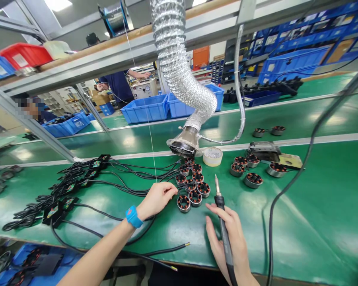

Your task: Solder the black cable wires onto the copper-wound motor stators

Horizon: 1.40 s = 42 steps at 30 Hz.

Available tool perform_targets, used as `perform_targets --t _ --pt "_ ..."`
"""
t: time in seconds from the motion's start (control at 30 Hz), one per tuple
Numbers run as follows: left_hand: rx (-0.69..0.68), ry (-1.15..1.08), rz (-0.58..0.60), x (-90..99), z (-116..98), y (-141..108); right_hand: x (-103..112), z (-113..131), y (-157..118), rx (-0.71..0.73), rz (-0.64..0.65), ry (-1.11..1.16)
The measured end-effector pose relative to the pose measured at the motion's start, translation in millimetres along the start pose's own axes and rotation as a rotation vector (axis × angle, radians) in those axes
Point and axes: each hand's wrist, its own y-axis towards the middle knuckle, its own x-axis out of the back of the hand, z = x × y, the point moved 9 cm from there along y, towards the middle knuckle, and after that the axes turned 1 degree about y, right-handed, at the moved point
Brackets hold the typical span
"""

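My left hand point(158, 198), with a blue wristband point(134, 216), is closed in a pinch beside a cluster of copper-wound motor stators point(195, 197). What its fingertips hold is too small to tell; black cables point(122, 184) run behind it and a thin wire point(151, 139) comes down to it from above. My right hand point(231, 234) grips a soldering iron point(221, 214), its metal tip pointing up and away, just right of the stators. Its thumb and fingers lie loosely around the black handle.
A fume extraction hood point(183, 142) hangs over the stators, beside a tape roll point(213, 156). More stators point(253, 180) and a metal stand point(265, 151) sit right. Cabled black housings point(91, 173) lie left. A thick black cable point(274, 202) crosses the right side. Co-workers stand beyond.
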Motion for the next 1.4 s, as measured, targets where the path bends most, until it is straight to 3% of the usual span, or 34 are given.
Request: perform_targets --t 0.17,0.3,0.43,0.57,0.67,0.8,0.97,1.1,1.27,1.4 --pt "-0.133 0.194 -0.104 5.2 -11.9 -9.2 19.3 -6.5 5.2 0.030 -0.054 -0.074" --pt "-0.377 0.519 -0.043 -11.1 -34.9 -21.1 29.3 -11.2 5.3 0.029 -0.076 -0.116" --pt "-0.527 0.634 -0.005 -25.5 -47.9 -29.3 31.6 -13.8 3.8 0.017 -0.058 -0.109" --pt "-0.586 0.697 0.048 -38.8 -48.1 -28.3 37.9 -14.5 2.3 0.022 -0.070 -0.106" --pt "-0.557 0.769 -0.011 -39.5 -40.6 -18.9 48.7 -13.5 2.8 0.067 -0.094 -0.130" --pt "-0.599 0.767 -0.144 -33.8 -47.0 -13.5 78.7 -9.0 12.9 0.208 -0.115 -0.226" --pt "-0.689 0.591 -0.295 -26.9 -103.4 -9.3 149.4 -20.5 45.6 0.352 -0.237 -0.477" --pt "-0.650 0.319 -0.131 -53.9 -168.6 31.5 199.7 -63.2 85.3 0.355 -0.340 -0.649" --pt "-0.455 0.088 0.077 -113.2 -237.5 126.6 226.3 -124.0 126.7 0.411 -0.343 -0.733" --pt "-0.244 0.102 0.011 -136.8 -258.9 217.3 239.3 -153.2 130.8 0.416 -0.358 -0.746"
